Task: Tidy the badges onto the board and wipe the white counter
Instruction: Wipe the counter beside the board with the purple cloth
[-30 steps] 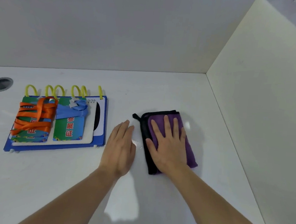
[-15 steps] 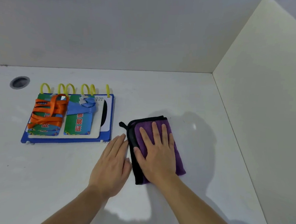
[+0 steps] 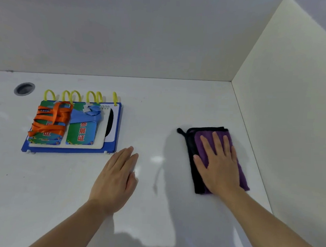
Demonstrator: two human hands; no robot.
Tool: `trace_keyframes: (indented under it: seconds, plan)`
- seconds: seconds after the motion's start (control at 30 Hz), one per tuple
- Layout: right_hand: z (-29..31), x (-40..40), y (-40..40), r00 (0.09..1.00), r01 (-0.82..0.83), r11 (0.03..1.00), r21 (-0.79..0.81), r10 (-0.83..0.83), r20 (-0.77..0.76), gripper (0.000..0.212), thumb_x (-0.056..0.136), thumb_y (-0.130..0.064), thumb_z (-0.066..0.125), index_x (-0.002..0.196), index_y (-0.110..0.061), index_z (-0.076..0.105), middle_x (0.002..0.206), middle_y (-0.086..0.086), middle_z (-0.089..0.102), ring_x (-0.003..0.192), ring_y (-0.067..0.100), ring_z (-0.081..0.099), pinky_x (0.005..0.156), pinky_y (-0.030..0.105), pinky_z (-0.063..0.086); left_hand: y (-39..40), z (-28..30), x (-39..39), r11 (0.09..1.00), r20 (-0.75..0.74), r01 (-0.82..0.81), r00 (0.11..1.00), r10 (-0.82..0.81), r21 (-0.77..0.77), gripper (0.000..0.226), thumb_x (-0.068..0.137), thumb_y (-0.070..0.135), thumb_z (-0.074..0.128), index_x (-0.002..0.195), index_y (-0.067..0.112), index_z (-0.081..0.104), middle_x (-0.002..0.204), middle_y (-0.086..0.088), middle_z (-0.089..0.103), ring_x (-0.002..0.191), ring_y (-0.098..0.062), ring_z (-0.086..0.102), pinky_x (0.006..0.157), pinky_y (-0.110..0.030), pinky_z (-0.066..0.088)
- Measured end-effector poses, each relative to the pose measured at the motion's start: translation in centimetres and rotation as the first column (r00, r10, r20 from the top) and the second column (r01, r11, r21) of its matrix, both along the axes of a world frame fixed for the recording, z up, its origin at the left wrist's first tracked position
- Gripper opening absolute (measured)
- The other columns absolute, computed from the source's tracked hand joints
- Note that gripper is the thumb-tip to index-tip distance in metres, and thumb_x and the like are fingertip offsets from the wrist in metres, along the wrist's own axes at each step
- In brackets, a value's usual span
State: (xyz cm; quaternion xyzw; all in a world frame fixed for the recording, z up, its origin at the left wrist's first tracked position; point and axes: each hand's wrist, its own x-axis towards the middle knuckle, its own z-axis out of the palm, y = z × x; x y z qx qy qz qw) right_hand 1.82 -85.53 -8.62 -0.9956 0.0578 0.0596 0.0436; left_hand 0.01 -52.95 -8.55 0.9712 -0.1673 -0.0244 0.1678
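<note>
Badges (image 3: 64, 125) are lying on the blue board (image 3: 118, 128) at the counter's (image 3: 39, 192) far left. Right hand (image 3: 219, 167) is pressing the purple cloth (image 3: 241, 172) with fingers straight and spread, while the left hand (image 3: 117, 177) is resting flat nearby, fingers together.

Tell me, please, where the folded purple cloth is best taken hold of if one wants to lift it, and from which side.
Probably the small black loop at the far-left corner of the purple cloth. It sticks out past the folded edge and lies uncovered, while the right hand presses flat on the middle. The left hand, flat on the white counter, could pinch it from the left.
</note>
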Motion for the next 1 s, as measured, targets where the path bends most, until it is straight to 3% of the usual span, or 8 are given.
trace_keyframes:
  seconds: [0.2, 0.4, 0.6, 0.83, 1.0]
  plan:
    - [0.2, -0.4, -5.7, 0.997, 0.083, 0.995, -0.062, -0.083, -0.001, 0.082, 0.091, -0.073, 0.001, 0.164, -0.036, 0.007, 0.173, 0.009, 0.005, 0.159, 0.035, -0.003, 0.129, 0.049, 0.004, 0.1, -0.5, 0.0, 1.0, -0.003, -0.022, 1.0, 0.022, -0.007, 0.054, 0.101, 0.034, 0.035, 0.154, 0.021, 0.041, 0.165, 0.006, 0.026, 0.153, -0.009, 0.016, 0.122, -0.017, 0.001]
    - [0.2, -0.9, -5.1, 0.995, 0.098, 0.993, -0.059, -0.1, -0.016, 0.081, 0.092, -0.071, 0.0, 0.165, -0.036, 0.004, 0.173, 0.01, 0.0, 0.158, 0.034, -0.007, 0.128, 0.05, 0.0, 0.2, -0.8, 0.1, 0.999, 0.0, -0.045, 0.999, 0.045, -0.027, 0.052, 0.1, 0.032, 0.037, 0.151, 0.021, 0.044, 0.163, 0.006, 0.03, 0.151, -0.011, 0.021, 0.121, -0.018, 0.004]
    - [0.2, -3.3, 0.1, 0.999, 0.051, 0.999, 0.019, -0.051, -0.009, 0.072, 0.096, -0.071, 0.009, 0.162, -0.044, 0.002, 0.173, 0.007, -0.002, 0.158, 0.034, -0.012, 0.128, 0.05, -0.004, 0.2, -0.8, 0.1, 0.998, 0.016, -0.036, 0.999, 0.037, -0.056, 0.05, 0.098, 0.03, 0.039, 0.146, 0.017, 0.048, 0.16, 0.0, 0.035, 0.148, -0.017, 0.027, 0.122, -0.027, 0.016]
    - [0.1, -4.8, 8.4, 0.999, -0.015, 1.0, 0.02, 0.016, -0.048, 0.069, 0.096, -0.069, 0.003, 0.16, -0.047, -0.009, 0.172, 0.009, -0.012, 0.155, 0.039, -0.02, 0.125, 0.059, -0.004, 0.3, -0.7, -0.1, 0.997, 0.054, -0.018, 0.998, 0.023, -0.081, 0.046, 0.097, 0.023, 0.043, 0.14, 0.013, 0.052, 0.156, -0.006, 0.041, 0.144, -0.023, 0.033, 0.121, -0.032, 0.024]
    - [0.1, -5.8, 13.3, 0.996, -0.077, 0.996, 0.049, 0.079, -0.048, 0.066, 0.099, -0.067, 0.008, 0.161, -0.048, -0.007, 0.172, 0.012, -0.013, 0.154, 0.043, -0.02, 0.122, 0.066, -0.004, 0.4, -0.6, -0.2, 0.995, 0.062, -0.028, 0.998, 0.034, -0.095, 0.045, 0.097, 0.022, 0.044, 0.139, 0.012, 0.054, 0.155, -0.007, 0.042, 0.145, -0.022, 0.032, 0.122, -0.025, 0.014]
